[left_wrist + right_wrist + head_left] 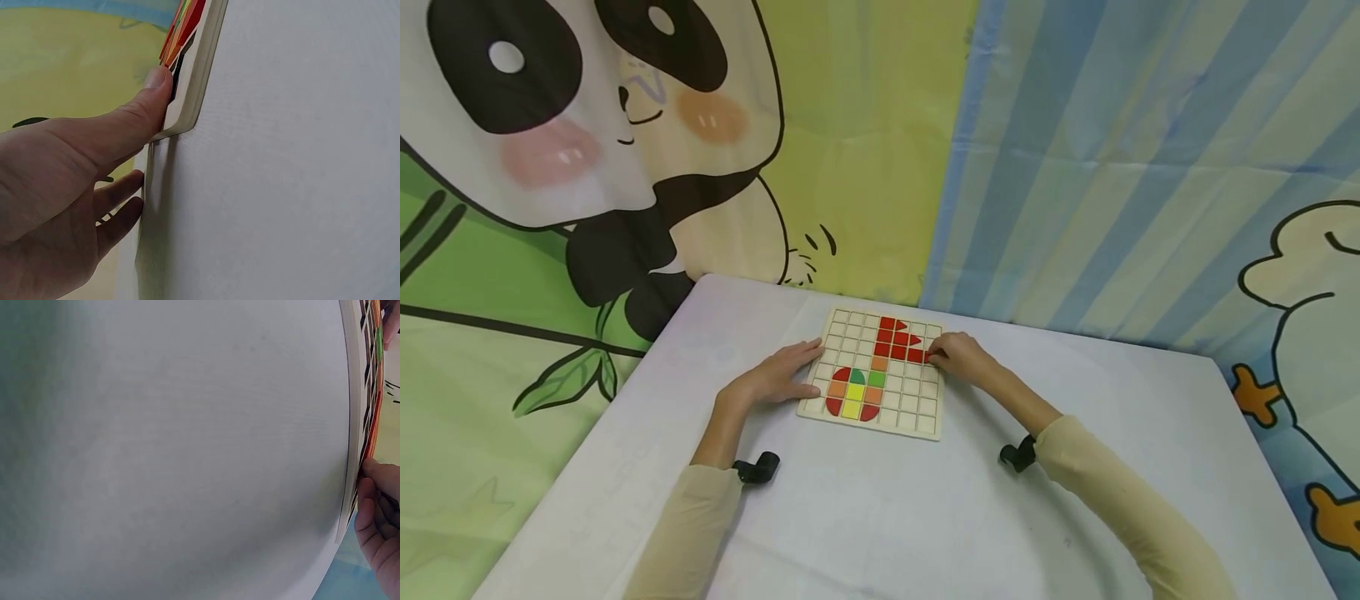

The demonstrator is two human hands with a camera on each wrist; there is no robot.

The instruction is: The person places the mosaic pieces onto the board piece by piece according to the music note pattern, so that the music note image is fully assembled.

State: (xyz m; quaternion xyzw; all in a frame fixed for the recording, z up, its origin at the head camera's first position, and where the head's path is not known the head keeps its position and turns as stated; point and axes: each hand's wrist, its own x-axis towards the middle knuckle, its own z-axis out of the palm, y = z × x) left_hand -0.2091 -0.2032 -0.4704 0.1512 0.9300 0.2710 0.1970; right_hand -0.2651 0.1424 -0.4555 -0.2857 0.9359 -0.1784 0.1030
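A square wooden grid board [910, 423] lies on the table. Red tiles [897, 352] fill part of its upper middle, with orange and green squares below. A round pattern of red, orange, green and yellow tiles [852, 401] sits at its lower left. My left hand [775, 372] rests at the board's left edge with the thumb on its top face; in the left wrist view the other fingers [125, 222] extend beside the edge. At the right edge, my right hand [964, 357] pinches a red tile [927, 357] at the end of a red row. The fingertips mostly hide this tile.
A white-covered table [880, 517] surrounds the board. Behind it hang a cartoon panda curtain [850, 167] and a blue-striped curtain [1075, 167]. Black wrist cameras are strapped to the left wrist [758, 469] and right wrist [1018, 454].
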